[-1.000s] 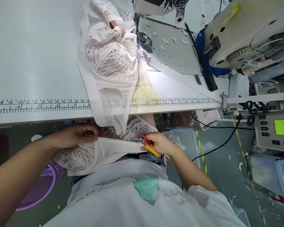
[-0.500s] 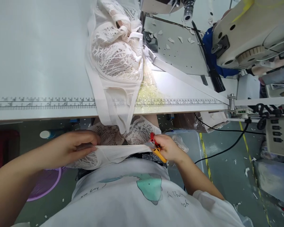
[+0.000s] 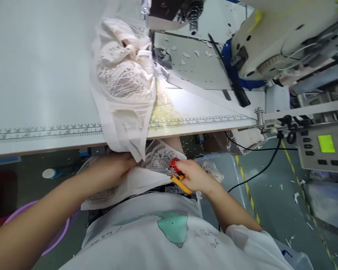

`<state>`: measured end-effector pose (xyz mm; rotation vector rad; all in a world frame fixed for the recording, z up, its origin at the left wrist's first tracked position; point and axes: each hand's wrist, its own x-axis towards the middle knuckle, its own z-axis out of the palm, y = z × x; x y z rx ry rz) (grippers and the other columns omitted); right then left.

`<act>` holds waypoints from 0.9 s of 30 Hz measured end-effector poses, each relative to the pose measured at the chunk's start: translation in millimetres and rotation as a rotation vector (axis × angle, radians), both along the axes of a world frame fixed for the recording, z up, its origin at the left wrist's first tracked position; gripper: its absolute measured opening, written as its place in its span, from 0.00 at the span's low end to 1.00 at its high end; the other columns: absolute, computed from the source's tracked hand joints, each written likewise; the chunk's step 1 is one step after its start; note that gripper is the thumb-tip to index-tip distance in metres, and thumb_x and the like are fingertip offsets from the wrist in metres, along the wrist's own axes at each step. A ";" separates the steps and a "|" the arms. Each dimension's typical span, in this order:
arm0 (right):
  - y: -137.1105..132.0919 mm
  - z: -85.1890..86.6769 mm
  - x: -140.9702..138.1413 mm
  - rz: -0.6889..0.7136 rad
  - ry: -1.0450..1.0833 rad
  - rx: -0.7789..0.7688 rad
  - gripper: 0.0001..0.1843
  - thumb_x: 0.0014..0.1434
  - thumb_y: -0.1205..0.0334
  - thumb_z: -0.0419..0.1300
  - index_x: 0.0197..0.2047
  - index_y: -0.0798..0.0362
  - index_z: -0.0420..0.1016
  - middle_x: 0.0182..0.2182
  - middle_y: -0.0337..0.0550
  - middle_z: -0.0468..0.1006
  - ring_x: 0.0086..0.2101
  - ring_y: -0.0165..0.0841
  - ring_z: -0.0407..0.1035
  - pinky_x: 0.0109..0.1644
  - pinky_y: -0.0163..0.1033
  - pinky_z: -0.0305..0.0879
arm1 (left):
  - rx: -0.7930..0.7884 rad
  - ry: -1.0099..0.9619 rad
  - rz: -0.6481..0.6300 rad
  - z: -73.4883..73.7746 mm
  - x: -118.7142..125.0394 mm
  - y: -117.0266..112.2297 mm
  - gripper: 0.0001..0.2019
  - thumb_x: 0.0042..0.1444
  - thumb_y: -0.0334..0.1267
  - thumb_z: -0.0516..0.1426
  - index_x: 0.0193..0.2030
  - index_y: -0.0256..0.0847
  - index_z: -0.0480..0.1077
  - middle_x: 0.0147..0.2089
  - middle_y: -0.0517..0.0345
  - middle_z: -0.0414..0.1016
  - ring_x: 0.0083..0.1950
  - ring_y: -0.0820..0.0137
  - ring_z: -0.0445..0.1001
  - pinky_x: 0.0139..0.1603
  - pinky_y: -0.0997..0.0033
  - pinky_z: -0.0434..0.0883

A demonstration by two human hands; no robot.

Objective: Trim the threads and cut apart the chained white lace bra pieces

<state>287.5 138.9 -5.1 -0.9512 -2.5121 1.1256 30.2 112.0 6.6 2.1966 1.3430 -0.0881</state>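
Observation:
A chain of cream lace bras (image 3: 124, 78) trails from the sewing machine across the white table and over its front edge into my lap. My left hand (image 3: 114, 165) is closed on the cream band of the lowest bra (image 3: 142, 180), just below the table edge. My right hand (image 3: 193, 176) is closed on small thread snips (image 3: 176, 176) with a red and yellow handle. The snips' tip sits at the band's right end, close to my left fingers.
The white table (image 3: 39, 75) has a printed ruler along its front edge (image 3: 45, 131). A sewing machine (image 3: 278, 33) stands at the back right, with a control box (image 3: 323, 150) beside it. A clear plastic bin (image 3: 222, 176) and a purple basket (image 3: 53, 232) stand on the floor.
My left hand has slid right along the band toward the snips, so the stretch of fabric between my hands is shorter. The view has shifted and blurred a little.

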 end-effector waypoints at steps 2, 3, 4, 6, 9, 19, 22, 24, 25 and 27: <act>2.7 1.6 0.3 -0.011 -0.020 -0.012 0.14 0.52 0.65 0.52 0.22 0.50 0.48 0.19 0.34 0.58 0.21 0.27 0.53 0.24 0.31 0.50 | 0.030 -0.052 -0.102 -1.6 22.6 4.3 0.15 0.56 0.30 0.49 0.46 0.42 0.72 0.44 0.51 0.76 0.44 0.58 0.73 0.41 0.65 0.67; 3.5 2.5 0.5 -0.015 -0.027 -0.021 0.14 0.52 0.65 0.53 0.22 0.50 0.48 0.19 0.34 0.58 0.21 0.27 0.53 0.25 0.31 0.50 | 0.042 -0.103 -0.135 -2.2 33.9 5.1 0.13 0.57 0.32 0.49 0.43 0.42 0.73 0.42 0.51 0.76 0.42 0.60 0.73 0.40 0.66 0.68; 4.1 3.1 0.8 -0.019 -0.031 -0.030 0.15 0.52 0.65 0.53 0.22 0.50 0.48 0.19 0.34 0.58 0.21 0.27 0.53 0.25 0.31 0.50 | 0.063 -0.152 -0.155 -2.9 44.3 5.3 0.12 0.58 0.35 0.49 0.40 0.41 0.74 0.39 0.52 0.76 0.39 0.61 0.74 0.38 0.67 0.68; 4.8 3.5 1.7 -0.026 -0.034 -0.049 0.16 0.51 0.65 0.55 0.22 0.50 0.48 0.19 0.33 0.58 0.21 0.26 0.53 0.25 0.30 0.51 | 0.110 -0.234 -0.158 -4.9 61.0 4.8 0.15 0.60 0.37 0.47 0.33 0.38 0.74 0.32 0.51 0.75 0.31 0.63 0.73 0.32 0.68 0.67; 6.1 1.7 4.6 -0.040 -0.027 -0.070 0.17 0.50 0.65 0.56 0.21 0.50 0.48 0.19 0.32 0.58 0.21 0.26 0.53 0.25 0.30 0.52 | 0.132 -0.287 -0.123 -8.4 72.5 5.3 0.18 0.61 0.37 0.45 0.30 0.38 0.73 0.27 0.52 0.73 0.28 0.65 0.71 0.28 0.70 0.65; 3.0 4.9 6.0 -0.239 0.294 -0.134 0.17 0.53 0.46 0.59 0.31 0.53 0.70 0.22 0.37 0.66 0.24 0.29 0.62 0.26 0.32 0.61 | -0.374 -0.816 0.402 7.3 67.1 0.6 0.09 0.55 0.38 0.53 0.30 0.38 0.73 0.26 0.60 0.71 0.25 0.72 0.67 0.24 0.76 0.65; -5.2 3.8 0.3 -0.332 0.310 -0.172 0.18 0.53 0.45 0.59 0.31 0.53 0.70 0.22 0.38 0.67 0.24 0.30 0.63 0.27 0.34 0.62 | -0.302 -0.811 0.394 9.4 65.3 -4.5 0.08 0.55 0.37 0.54 0.31 0.38 0.73 0.27 0.59 0.71 0.27 0.72 0.68 0.26 0.76 0.65; -10.4 2.7 -3.0 -0.392 0.311 -0.228 0.17 0.53 0.46 0.58 0.29 0.53 0.68 0.23 0.39 0.68 0.24 0.29 0.63 0.27 0.34 0.63 | -0.223 -0.789 0.345 10.6 64.6 -7.4 0.09 0.56 0.35 0.53 0.29 0.39 0.72 0.26 0.59 0.70 0.27 0.72 0.68 0.27 0.76 0.66; -12.6 2.2 -4.4 -0.415 0.313 -0.253 0.17 0.53 0.47 0.58 0.28 0.53 0.67 0.23 0.39 0.69 0.24 0.29 0.63 0.27 0.34 0.63 | -0.189 -0.767 0.319 11.2 64.6 -8.9 0.10 0.56 0.35 0.52 0.28 0.39 0.72 0.25 0.60 0.70 0.26 0.72 0.68 0.27 0.76 0.66; -16.4 2.0 -6.9 -0.442 0.319 -0.282 0.16 0.53 0.48 0.59 0.27 0.53 0.66 0.24 0.38 0.69 0.23 0.28 0.63 0.27 0.34 0.63 | -0.116 -0.712 0.305 11.9 65.4 -12.0 0.10 0.57 0.35 0.52 0.28 0.39 0.71 0.25 0.60 0.70 0.26 0.72 0.69 0.26 0.76 0.66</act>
